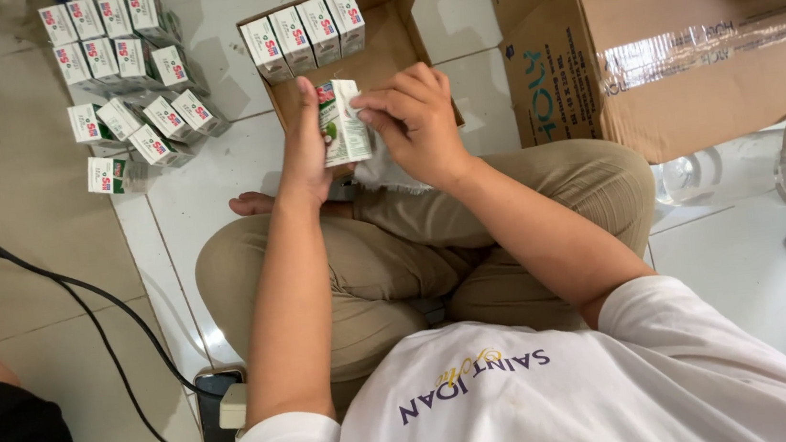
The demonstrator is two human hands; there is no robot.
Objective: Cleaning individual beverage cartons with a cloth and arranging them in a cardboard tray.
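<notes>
A small rectangular carton (342, 125) of thin glossy card, white with green and a red patch, stands upright above the person's crossed legs. The left hand (305, 153) is clamped around its left side, thumb along the edge. The right hand (417, 122) has its fingertips (365, 110) pinched together on the carton's top right corner.

Just beyond the hands lies a shallow open tray (390, 43) of plain brown corrugated cardboard, with four like cartons (303, 34) standing in a row along its far wall. To the left, on the smooth pale tiled floor (216, 180), is a loose group of similar cartons (125, 79), about fifteen, some upright in rows and some tipped.

At the right stands a large brown cardboard box (685, 58) sealed with shiny clear tape. Two black cables (84, 308) cross the floor towards a dark phone (215, 416).
</notes>
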